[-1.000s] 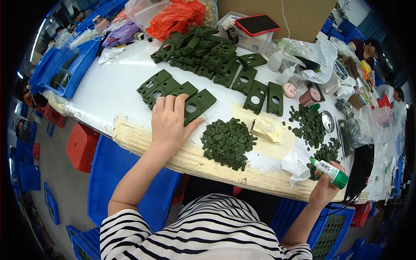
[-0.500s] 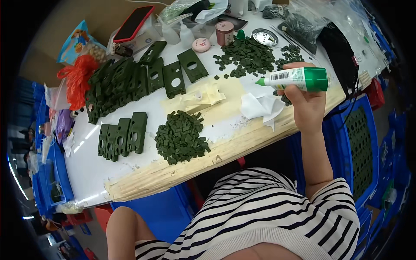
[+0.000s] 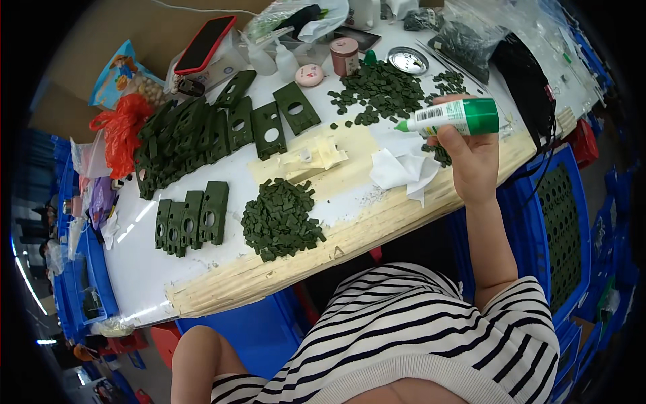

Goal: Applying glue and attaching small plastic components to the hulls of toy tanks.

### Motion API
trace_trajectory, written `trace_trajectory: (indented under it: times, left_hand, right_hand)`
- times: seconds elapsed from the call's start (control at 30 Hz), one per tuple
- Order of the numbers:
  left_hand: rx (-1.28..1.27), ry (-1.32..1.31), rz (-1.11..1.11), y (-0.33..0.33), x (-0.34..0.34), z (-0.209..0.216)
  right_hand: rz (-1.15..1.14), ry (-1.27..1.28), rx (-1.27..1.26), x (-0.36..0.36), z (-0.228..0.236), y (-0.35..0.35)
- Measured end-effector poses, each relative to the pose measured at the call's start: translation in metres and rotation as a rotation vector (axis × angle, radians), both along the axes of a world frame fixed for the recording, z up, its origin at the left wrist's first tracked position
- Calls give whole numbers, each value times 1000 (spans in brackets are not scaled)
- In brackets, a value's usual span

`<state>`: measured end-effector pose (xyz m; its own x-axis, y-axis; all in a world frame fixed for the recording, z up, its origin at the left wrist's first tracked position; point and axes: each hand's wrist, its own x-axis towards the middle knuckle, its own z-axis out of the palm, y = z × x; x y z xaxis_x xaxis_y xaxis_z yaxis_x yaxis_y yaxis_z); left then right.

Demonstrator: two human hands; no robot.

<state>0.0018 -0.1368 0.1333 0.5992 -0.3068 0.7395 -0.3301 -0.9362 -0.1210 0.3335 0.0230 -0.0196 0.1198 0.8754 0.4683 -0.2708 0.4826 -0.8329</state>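
Observation:
Above the right side of the table, my right hand is closed around a white and green glue bottle. The bottle lies nearly level, its narrow green tip pointing left. Beneath and left of that tip are a crumpled white tissue and a large heap of small dark green pieces. My left hand is out of view; only the bent left arm shows at the lower edge.
Dark green plates with round holes stand in a row and a stack. A second heap of green pieces sits near the front edge. Farther back are a red-cased phone, a pink tin and a round lid.
My right hand has shifted slightly left with the glue bottle still in it. The view has tilted a little; the things on the table look otherwise unchanged.

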Motion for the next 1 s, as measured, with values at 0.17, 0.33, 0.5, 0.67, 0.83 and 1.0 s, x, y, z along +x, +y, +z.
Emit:
trace_trajectory:
  times: [0.17,0.33,0.5,0.67,0.83,1.0]
  left_hand:
    - [-343,-222,245,66,0,-34]
    - [-468,-236,1373,191,-49,-55]
    - [-392,-18,1825,281,-119,-85]
    - [-733,403,2096,311,-140,-77]
    - [-557,218,2064,292,-124,-73]
    - [-501,-170,1388,234,-47,-62]
  right_hand:
    - [-2,-62,-26,-5,-2,3]
    - [-108,-76,-21,18,-13,2]
    - [-125,-117,-58,37,-25,1]
    - [-154,-132,-55,44,-23,-3]
    - [-121,-134,-20,29,-17,0]
    - [16,-121,168,3,20,31]
